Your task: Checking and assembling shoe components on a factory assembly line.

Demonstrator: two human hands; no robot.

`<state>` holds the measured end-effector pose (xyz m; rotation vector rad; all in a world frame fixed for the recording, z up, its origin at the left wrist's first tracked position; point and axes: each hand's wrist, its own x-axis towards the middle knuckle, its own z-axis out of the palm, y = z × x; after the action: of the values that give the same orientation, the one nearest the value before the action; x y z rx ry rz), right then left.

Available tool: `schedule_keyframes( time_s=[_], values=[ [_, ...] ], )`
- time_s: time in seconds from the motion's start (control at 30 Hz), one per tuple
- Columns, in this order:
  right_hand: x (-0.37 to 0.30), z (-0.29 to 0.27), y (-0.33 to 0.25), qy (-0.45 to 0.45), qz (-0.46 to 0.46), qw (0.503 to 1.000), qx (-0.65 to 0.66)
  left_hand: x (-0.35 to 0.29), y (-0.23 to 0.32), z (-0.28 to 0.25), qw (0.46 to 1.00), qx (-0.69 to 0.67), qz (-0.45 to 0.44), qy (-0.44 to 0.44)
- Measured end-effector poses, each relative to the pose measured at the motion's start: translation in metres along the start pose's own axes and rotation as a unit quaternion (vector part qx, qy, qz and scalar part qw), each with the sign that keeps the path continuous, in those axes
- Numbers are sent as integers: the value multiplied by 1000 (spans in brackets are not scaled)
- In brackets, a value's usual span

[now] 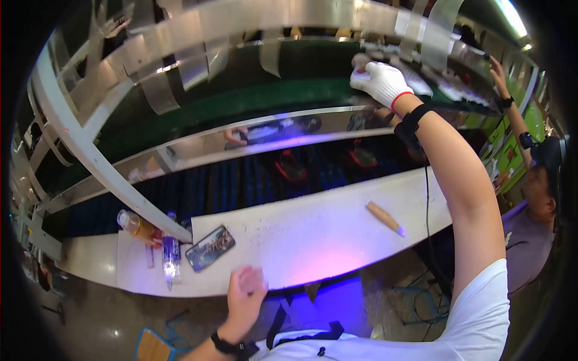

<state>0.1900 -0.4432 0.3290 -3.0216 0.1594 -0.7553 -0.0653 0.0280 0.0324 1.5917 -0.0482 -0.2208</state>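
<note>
My right hand (384, 83), in a white knit glove with a red cuff, reaches over the green conveyor belt (241, 99) at the upper right. Its fingers are curled against a blurred greyish-pink thing (361, 61) whose kind I cannot make out. Beside that hand lie several pale, blurred items (445, 84) on the belt. Bare and slightly smeared, my left hand (247, 286) hovers at the near edge of the white worktop (289, 240), fingers curled in, nothing visible in them. A wooden-handled tool (385, 218) rests on the right part of the worktop.
Left on the worktop are a phone (211, 248), a clear bottle (171, 256) and an amber-coloured bottle (139, 227). A grey metal post (90, 150) rises there. Red-and-black shoes (291, 165) sit on the lower rollers. A co-worker (533, 222) reaches up at the right.
</note>
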Motion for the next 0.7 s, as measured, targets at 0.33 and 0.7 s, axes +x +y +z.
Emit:
schedule_keyframes(
  time_s=[0.33, 0.7],
  values=[
    [4, 33, 28, -11, 31, 993, 115, 350, 15, 148, 978, 33, -181, 94],
    [28, 54, 65, 24, 39, 977, 210, 278, 59, 132, 910, -344, -224, -61]
  ],
)
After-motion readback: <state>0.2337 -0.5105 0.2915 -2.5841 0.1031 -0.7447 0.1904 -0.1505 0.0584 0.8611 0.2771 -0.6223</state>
